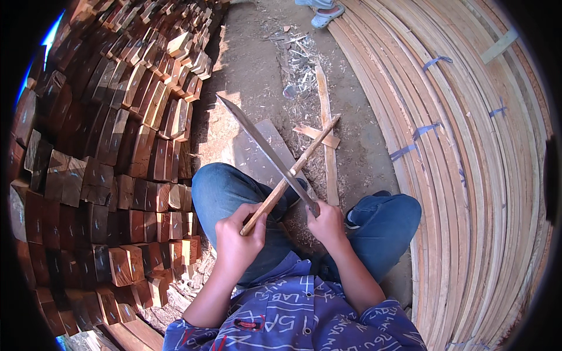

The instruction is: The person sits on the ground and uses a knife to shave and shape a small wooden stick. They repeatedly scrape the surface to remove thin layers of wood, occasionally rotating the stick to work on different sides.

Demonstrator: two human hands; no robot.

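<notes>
My left hand (237,238) grips the near end of a thin wooden stick (300,162) that slants up and to the right over my knees. My right hand (328,225) holds the handle of a long flat knife (257,140). The blade runs up and to the left and crosses over the stick near its middle, touching it. I am sitting, with both knees in blue jeans under my hands.
A tall stack of reddish-brown wood blocks (111,158) fills the left. Bundles of long pale slats (468,175) tied with blue bands lie at right. Flat offcuts (328,134) and shavings cover the dirt ahead. Another person's sandalled foot (325,16) is at the top.
</notes>
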